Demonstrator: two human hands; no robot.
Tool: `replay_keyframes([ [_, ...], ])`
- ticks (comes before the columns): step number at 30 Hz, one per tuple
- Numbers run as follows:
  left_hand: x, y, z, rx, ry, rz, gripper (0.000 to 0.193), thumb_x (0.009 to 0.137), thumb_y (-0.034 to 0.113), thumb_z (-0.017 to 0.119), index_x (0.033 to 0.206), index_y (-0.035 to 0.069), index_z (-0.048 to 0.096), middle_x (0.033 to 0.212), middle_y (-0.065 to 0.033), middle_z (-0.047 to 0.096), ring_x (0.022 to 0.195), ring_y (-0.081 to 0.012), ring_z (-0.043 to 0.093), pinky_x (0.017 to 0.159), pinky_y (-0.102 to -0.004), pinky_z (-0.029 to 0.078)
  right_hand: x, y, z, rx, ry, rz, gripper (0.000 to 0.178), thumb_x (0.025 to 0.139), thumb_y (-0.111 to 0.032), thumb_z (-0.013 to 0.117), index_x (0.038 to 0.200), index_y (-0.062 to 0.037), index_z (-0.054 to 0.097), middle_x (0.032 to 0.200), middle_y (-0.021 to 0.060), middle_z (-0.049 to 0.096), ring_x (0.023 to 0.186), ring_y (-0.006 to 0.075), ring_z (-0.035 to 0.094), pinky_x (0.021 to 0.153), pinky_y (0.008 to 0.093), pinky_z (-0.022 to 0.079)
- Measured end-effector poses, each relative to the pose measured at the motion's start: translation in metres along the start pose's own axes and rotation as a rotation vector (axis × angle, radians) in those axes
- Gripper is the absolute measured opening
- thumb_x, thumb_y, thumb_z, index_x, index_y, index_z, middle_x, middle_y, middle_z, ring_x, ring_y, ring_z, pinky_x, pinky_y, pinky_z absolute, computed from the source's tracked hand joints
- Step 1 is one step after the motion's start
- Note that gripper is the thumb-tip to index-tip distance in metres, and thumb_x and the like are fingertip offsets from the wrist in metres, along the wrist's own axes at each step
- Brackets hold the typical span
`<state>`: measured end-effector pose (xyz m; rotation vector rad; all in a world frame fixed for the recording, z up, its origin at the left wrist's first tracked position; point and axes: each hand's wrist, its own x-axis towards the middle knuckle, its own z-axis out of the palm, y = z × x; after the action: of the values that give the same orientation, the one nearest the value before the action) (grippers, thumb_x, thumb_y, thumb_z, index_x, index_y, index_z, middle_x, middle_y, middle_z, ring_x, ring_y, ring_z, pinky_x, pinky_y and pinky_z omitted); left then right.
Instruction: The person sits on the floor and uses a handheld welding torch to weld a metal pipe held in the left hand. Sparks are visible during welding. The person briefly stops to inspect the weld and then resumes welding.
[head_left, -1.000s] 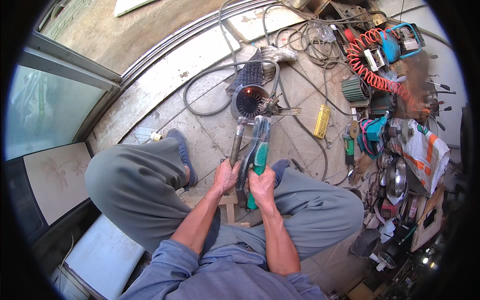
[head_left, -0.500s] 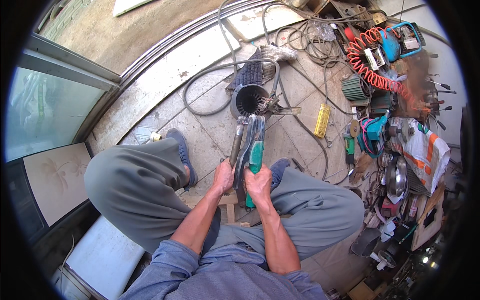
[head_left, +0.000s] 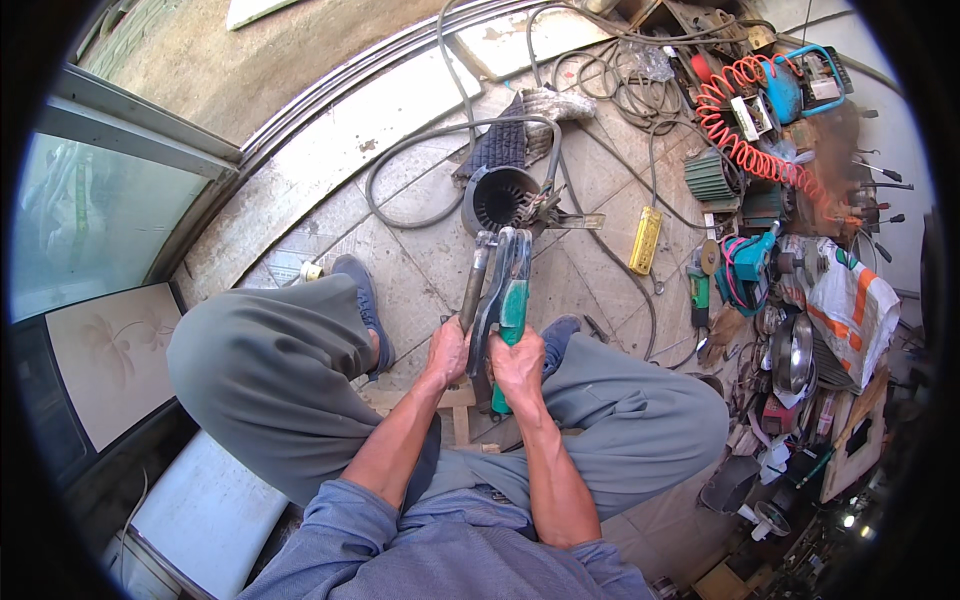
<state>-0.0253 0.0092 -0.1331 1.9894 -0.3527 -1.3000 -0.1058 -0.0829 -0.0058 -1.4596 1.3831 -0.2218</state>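
My left hand is closed around the lower part of a worn metal rod. Beside it, my right hand wraps round the green grip of a black-and-green hand tool; its exact kind is unclear. The two stand close together, their upper ends at the rim of a grey motor stator housing. Slots line the inside of this round housing, and a bundle of frayed wires sticks out at its right. My fingers hide the lower parts of both things.
A dark textured cloth and a thick cable lie beyond the housing. To the right are a yellow power strip, a green angle grinder and heaped tools. A wooden stool shows between my legs.
The upper end of the black-and-green tool has shifted very slightly away from me. Both hands keep their grip and place.
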Motion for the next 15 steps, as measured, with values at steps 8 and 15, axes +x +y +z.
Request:
replay_keyframes([
  [8,-0.009,0.019,-0.007,0.032,0.002,-0.004,0.044,0.095,0.041,0.064,0.1,-0.002,0.064,0.087,-0.0313,0.068,0.09,-0.0493,0.067,0.075,-0.0539,0.051,0.001,0.003,0.001,0.0,0.004,0.026,0.016,0.084,-0.013,0.068,0.087,0.0021,0.064,0.074,0.0175,0.066,0.069,0.0274,0.065,0.069,0.0409,0.05],
  [15,-0.013,0.022,-0.007,-0.02,0.026,0.342,0.034,0.094,0.03,0.065,0.116,0.005,0.066,0.103,-0.0167,0.067,0.091,-0.031,0.068,0.08,-0.041,0.054,-0.005,-0.011,-0.004,0.121,-0.073,0.096,0.014,0.084,-0.009,0.061,0.087,0.0035,0.065,0.068,0.0078,0.064,0.062,0.0164,0.061,0.06,0.0346,0.049],
])
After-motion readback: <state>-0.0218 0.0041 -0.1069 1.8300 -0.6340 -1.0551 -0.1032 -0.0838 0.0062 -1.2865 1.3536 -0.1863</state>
